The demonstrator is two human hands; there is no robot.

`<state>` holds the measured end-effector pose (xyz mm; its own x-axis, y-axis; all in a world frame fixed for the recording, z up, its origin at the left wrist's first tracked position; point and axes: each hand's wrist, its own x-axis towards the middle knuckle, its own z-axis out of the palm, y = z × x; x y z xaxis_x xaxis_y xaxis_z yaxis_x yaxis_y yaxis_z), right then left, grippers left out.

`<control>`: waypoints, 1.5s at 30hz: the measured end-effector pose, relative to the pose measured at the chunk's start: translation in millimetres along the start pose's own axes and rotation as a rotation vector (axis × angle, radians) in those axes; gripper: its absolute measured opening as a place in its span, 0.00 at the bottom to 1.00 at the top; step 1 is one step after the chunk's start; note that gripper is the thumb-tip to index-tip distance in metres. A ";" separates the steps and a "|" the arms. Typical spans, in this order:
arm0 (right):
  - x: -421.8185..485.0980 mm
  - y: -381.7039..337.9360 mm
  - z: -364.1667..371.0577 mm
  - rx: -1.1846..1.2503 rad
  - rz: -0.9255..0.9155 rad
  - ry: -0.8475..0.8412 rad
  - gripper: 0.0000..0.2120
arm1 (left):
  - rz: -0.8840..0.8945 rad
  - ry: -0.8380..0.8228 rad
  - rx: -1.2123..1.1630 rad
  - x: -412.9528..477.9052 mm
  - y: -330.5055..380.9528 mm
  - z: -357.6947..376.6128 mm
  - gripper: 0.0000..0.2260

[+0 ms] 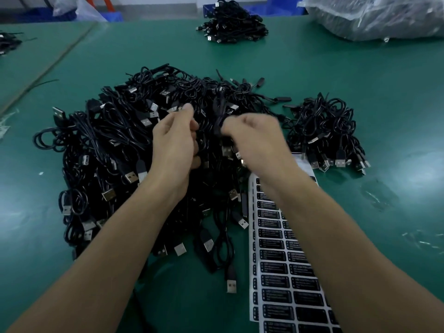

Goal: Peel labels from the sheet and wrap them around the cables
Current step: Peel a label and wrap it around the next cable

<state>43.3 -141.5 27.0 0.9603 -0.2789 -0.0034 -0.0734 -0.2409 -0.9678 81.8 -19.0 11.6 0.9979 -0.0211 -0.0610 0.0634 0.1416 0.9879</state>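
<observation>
Pinching a thin black cable (218, 121), the right hand (252, 138) holds it over a big pile (108, 145) of bendy black cables with flat metal plugs (131, 176). The left hand (174, 143) curls just left of it; I cannot tell what it holds. Near right on the smooth green table (360, 80) lies the sheet (254, 239) of black labels (274, 282) reading "LED CONTROLLER". Far right, a crinkly clear bag (374, 18) holds dark stuff.
</observation>
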 end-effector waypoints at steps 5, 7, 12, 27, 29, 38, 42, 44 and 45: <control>-15.5 -4.2 -24.6 0.082 -0.105 -0.150 0.11 | -0.012 -0.141 0.113 -5.5 2.4 1.2 0.25; -22.4 3.0 -27.8 -0.077 -0.138 -0.251 0.08 | 0.024 -0.174 0.164 -7.3 1.5 2.6 0.24; -29.8 23.1 -37.2 -0.114 -0.159 -0.451 0.06 | 0.135 -0.304 0.219 -11.8 3.0 3.6 0.18; -23.2 49.3 -58.8 0.448 -0.035 -0.122 0.09 | -0.184 -0.937 0.601 -16.5 14.3 -3.6 0.07; -23.3 49.5 -59.4 0.445 -0.029 -0.115 0.12 | -0.170 -0.911 0.574 -16.4 11.2 -1.0 0.07; -25.2 49.2 -59.5 0.305 -0.085 -0.032 0.07 | 0.139 -0.634 0.513 -20.9 3.0 10.0 0.06; -20.7 56.4 -67.9 -0.081 -0.094 0.173 0.08 | 0.141 -0.532 0.543 -19.8 -0.2 12.5 0.19; -20.5 57.1 -72.0 -0.292 -0.088 0.175 0.11 | 0.040 -0.503 0.468 -18.0 -0.6 12.2 0.23; -21.3 56.6 -74.1 -0.400 -0.082 0.147 0.13 | 0.009 -0.495 0.440 -17.6 -0.5 12.3 0.23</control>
<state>-1.2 -218.0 -9.0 0.9209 -0.3662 0.1337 -0.1244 -0.6010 -0.7895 64.0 -30.9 13.9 0.8682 -0.4890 -0.0836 -0.0604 -0.2715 0.9605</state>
